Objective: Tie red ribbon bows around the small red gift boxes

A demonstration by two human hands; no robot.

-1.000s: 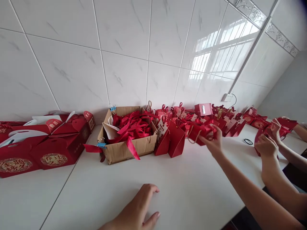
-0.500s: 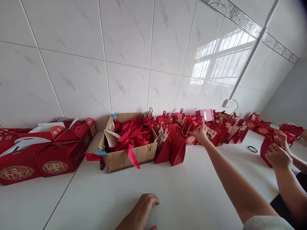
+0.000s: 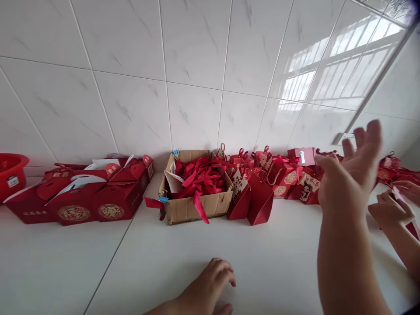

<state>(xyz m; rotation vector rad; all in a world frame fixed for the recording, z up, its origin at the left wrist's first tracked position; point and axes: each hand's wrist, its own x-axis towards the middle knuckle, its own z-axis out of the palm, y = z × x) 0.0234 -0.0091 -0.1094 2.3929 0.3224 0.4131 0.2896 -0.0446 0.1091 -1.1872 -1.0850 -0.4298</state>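
Observation:
My left hand (image 3: pixel 210 284) hovers over or rests on the white tabletop (image 3: pixel 157 258), fingers loosely bent and thumb apart, with nothing in it. Raised above the table on the right, my right hand (image 3: pixel 351 170) is empty, its fingers spread and slightly blurred. Behind it stand several small red gift boxes, partly hidden by it. The nearest ones are a red box with a gold round emblem (image 3: pixel 290 177) and a red box with a printed figure (image 3: pixel 309 189). Two wedge-shaped red boxes (image 3: pixel 260 199) stand beside a cardboard box (image 3: pixel 200 210) heaped with red ribbons (image 3: pixel 203 177).
Larger red handled boxes (image 3: pixel 113 199) are grouped at the left, near a red plastic basin (image 3: pixel 13 175). At the right edge another person's hands (image 3: pixel 392 210) hold a dark red item. A tiled wall (image 3: pixel 193 113) rises behind everything.
The view has turned left, bringing the basin in. My right hand has left the red boxes and lifted, opening its fingers. My left hand stays low over the table.

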